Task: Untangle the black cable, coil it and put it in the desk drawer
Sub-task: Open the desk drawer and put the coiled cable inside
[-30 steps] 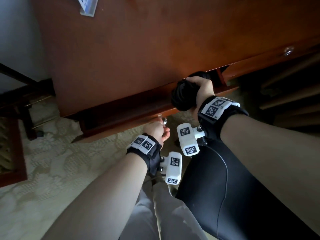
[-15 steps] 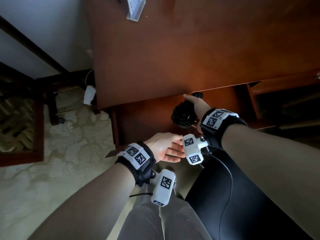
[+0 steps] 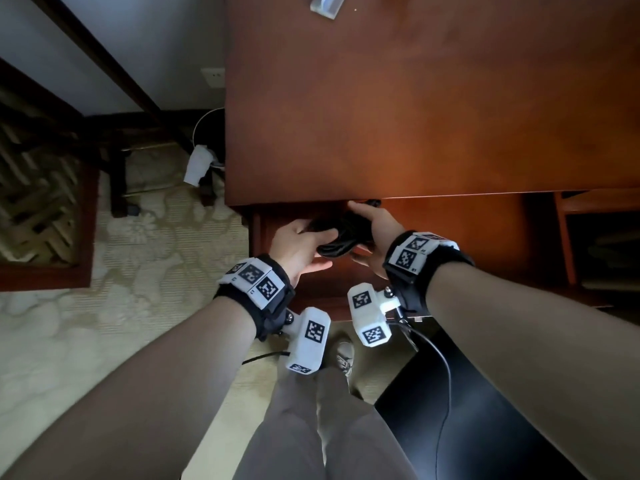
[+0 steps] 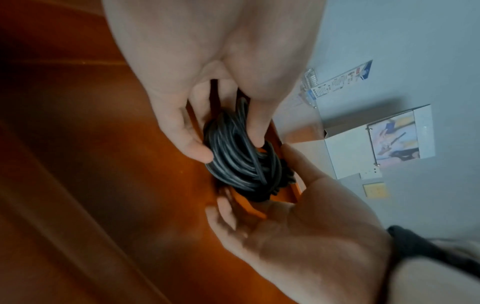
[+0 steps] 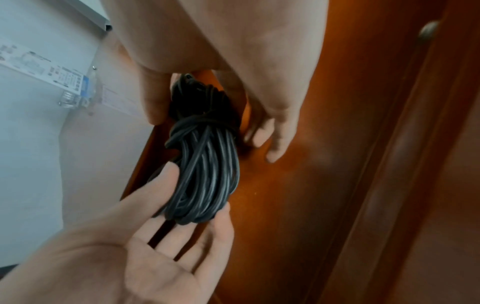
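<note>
The black cable (image 3: 341, 235) is wound into a tight coil, wrapped round its middle (image 5: 205, 164). It hangs over the open desk drawer (image 3: 450, 237), just under the desk top's front edge. My left hand (image 3: 299, 244) holds the coil's near end between thumb and fingers (image 4: 189, 142). My right hand (image 3: 375, 230) holds the far end, thumb (image 5: 153, 102) on one side and blurred fingers (image 5: 270, 133) on the other. Whether the coil touches the drawer floor is hidden.
The red-brown desk top (image 3: 415, 116) overhangs the drawer's back part. A clear leaflet stand (image 3: 327, 5) sits at the desk's far edge. A dark wooden chair (image 3: 45, 202) stands left on the patterned carpet. Another knob (image 5: 428, 30) shows on the woodwork to the right.
The left hand pulled the drawer open by its knob, let go and came up to the coil. The right hand brought the coil down from the desk edge over the drawer.
</note>
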